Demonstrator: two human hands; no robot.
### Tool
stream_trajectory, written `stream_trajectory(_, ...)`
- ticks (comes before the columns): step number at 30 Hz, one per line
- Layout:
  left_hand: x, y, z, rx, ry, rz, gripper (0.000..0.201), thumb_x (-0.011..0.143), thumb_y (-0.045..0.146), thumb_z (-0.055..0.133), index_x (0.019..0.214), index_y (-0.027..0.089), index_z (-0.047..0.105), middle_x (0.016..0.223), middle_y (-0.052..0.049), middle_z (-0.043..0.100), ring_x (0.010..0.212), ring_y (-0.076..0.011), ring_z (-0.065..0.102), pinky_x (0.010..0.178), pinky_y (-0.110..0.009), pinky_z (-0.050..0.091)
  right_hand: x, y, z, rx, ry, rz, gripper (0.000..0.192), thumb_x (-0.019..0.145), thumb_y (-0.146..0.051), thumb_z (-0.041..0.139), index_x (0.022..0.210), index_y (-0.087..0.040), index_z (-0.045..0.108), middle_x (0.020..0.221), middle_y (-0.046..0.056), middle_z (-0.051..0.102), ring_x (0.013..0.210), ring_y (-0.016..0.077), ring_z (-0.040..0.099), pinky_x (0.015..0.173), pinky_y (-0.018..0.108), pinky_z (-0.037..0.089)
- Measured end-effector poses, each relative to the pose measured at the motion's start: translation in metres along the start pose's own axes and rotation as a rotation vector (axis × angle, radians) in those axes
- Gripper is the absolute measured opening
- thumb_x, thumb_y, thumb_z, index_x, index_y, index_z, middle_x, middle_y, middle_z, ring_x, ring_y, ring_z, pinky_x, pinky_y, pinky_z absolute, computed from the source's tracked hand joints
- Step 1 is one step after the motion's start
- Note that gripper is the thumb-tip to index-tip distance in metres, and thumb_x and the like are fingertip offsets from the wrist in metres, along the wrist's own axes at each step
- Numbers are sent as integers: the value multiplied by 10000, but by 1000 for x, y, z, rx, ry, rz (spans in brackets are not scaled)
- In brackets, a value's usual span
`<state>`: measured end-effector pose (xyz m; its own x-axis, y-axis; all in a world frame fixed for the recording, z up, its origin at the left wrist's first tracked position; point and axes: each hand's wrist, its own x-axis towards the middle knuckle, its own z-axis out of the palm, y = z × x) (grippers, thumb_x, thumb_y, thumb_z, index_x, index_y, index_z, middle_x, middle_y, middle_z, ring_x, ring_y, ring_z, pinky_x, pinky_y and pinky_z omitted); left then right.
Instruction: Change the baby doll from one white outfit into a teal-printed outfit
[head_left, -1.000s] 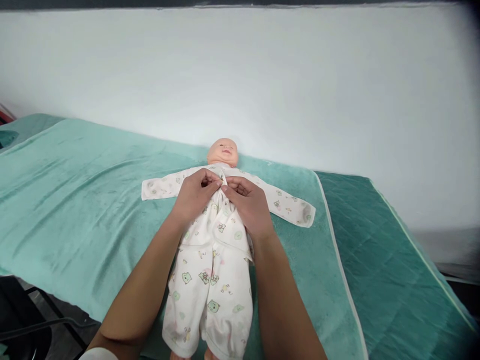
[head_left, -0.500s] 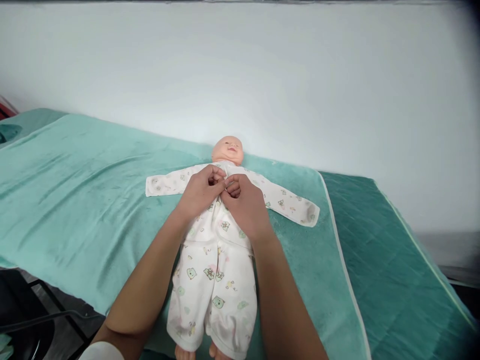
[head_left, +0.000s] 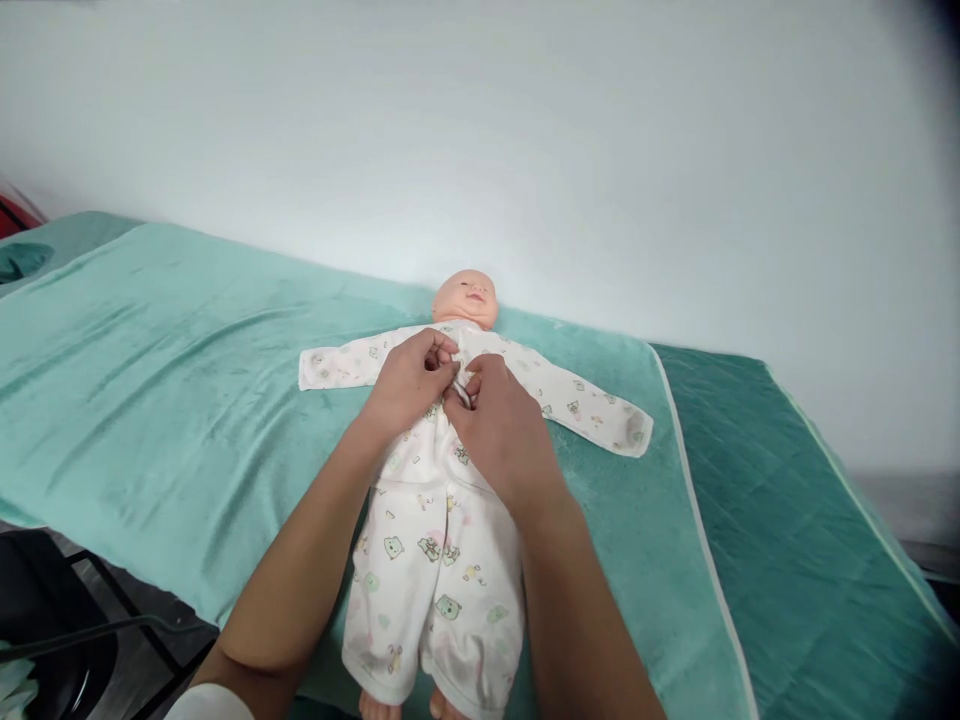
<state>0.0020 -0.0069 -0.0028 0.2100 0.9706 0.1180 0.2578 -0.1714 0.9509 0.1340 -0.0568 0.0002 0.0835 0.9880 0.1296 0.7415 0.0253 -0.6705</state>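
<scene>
A baby doll (head_left: pixel 463 296) lies on its back, dressed in a white printed top (head_left: pixel 589 408) and matching trousers (head_left: pixel 435 590). Its sleeves stretch out to both sides. Over the chest, my left hand (head_left: pixel 420 375) is closed, thumb and fingers pinching the front edge of the top. My right hand (head_left: pixel 499 415) pinches a fold of the same front opening just beside it, slightly lower. My fingers hide whatever fastener lies between them. The doll's feet (head_left: pixel 380 706) poke out of the trouser legs at the bottom.
A light green blanket (head_left: pixel 187 400) spreads under the doll, over a darker green quilted cover (head_left: pixel 780 500). Behind the bed rises a white wall (head_left: pixel 480 130). At lower left are a black chair-like object (head_left: pixel 45 620) and a dark cable (head_left: pixel 97 630).
My right hand has drawn slightly down and away from the left, and a fold of the top now shows between them. The whole view has shifted slightly.
</scene>
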Motion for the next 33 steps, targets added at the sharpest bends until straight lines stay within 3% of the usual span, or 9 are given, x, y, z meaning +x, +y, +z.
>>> stream_trajectory(6, 2, -2, -1, 126, 33, 32, 127, 814, 236, 613, 923, 191, 661, 985, -33, 619, 828, -139, 586, 797, -287, 485, 3, 2, 2, 40, 27, -32, 235, 867, -388, 544, 1030, -233, 474, 954, 28, 588, 711, 178, 557, 640, 300, 381)
stream_trajectory(12, 3, -6, -2, 105, -37, 77, 139, 834, 219, 588, 898, 180, 705, 1039, -51, 563, 888, -145, 580, 827, -291, 481, 6, 10, 0, 97, -23, -30, 244, 840, -377, 581, 1016, -239, 483, 941, 14, 594, 753, 179, 567, 661, 299, 398)
stream_trajectory(16, 4, -4, -1, 69, -23, 5, 113, 774, 194, 618, 830, 181, 715, 1019, -44, 558, 851, -136, 554, 754, -272, 469, 6, 10, -1, 118, -32, -24, 247, 830, -371, 581, 1012, -241, 474, 940, 18, 602, 744, 175, 559, 657, 300, 405)
stream_trajectory(21, 3, 3, -3, -63, -71, -135, 91, 719, 189, 614, 774, 173, 684, 1077, -48, 563, 711, -104, 521, 530, -241, 404, 6, 9, 0, 140, -33, -15, 253, 828, -377, 590, 1007, -244, 471, 944, 15, 613, 749, 173, 564, 669, 304, 415)
stream_trajectory(24, 2, 4, -3, -90, -86, -158, 74, 714, 186, 604, 749, 169, 667, 1088, -54, 570, 697, -101, 517, 499, -230, 382, 7, 10, 1, 146, -27, -12, 248, 827, -369, 592, 1008, -244, 477, 935, 9, 615, 736, 167, 560, 676, 307, 418)
stream_trajectory(30, 0, 0, -8, 12, -32, -31, 126, 755, 218, 633, 872, 192, 672, 1088, -51, 571, 781, -119, 516, 609, -235, 424, 2, 4, -5, 125, -33, 9, 259, 844, -379, 583, 1037, -243, 478, 944, 16, 621, 721, 169, 560, 652, 304, 412)
stream_trajectory(33, -3, 2, -20, 36, -96, 26, 145, 805, 287, 642, 922, 206, 676, 992, -33, 616, 814, -132, 520, 725, -265, 440, -7, -4, -12, -11, -31, 48, 171, 856, -365, 562, 911, -241, 458, 833, 20, 603, 670, 181, 527, 589, 299, 356)
